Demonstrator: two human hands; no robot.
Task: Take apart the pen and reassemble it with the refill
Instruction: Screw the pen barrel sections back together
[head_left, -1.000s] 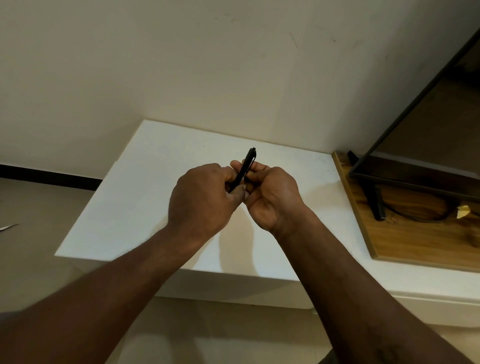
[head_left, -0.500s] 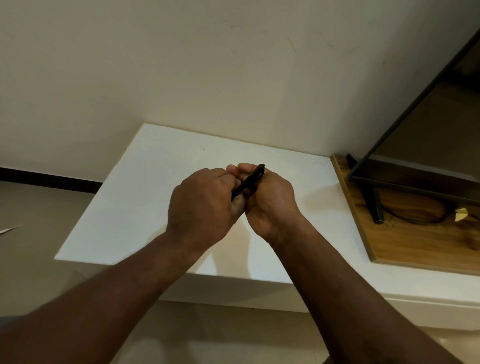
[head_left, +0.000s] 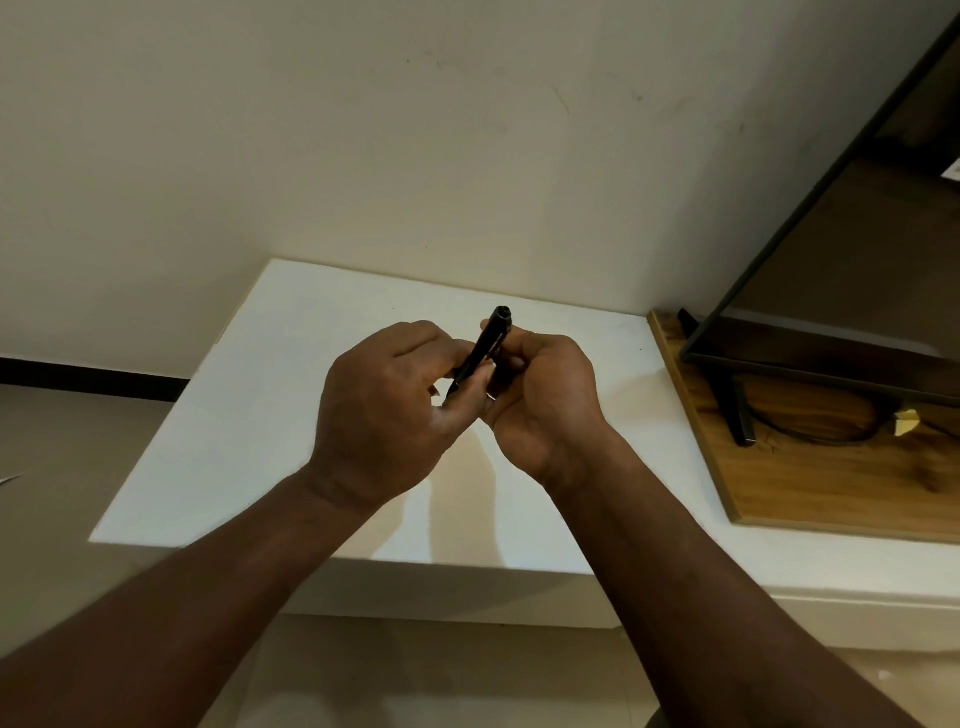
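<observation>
Both hands meet above the white desk (head_left: 270, 415), closed around one black pen (head_left: 485, 347). From my remote seat, the left hand (head_left: 387, 410) has its fingers curled on the pen's lower end, thumb pressed along the barrel, while the right hand (head_left: 543, 395) is cupped shut just beside it, fingers wrapped behind the upper barrel. The pen is held in the air between the two, not resting on anything. Its long axis runs on a slant, low end buried in the left fist toward me, capped end rising up and to the right, clear of both hands and pointing toward the wall (head_left: 467, 130). A small pale glint shows between the palms at the low end; I cannot tell whether it is the tip or a ring. I judge the pen to be whole, with the barrel not yet parted. The coming twist or pull would run along that slanted axis, each hand taking one half, and the left hand sits nearer the joint. No loose refill is in sight. A dark screen (head_left: 831, 260) stands on a wooden board (head_left: 831, 483) to the right, well apart.
</observation>
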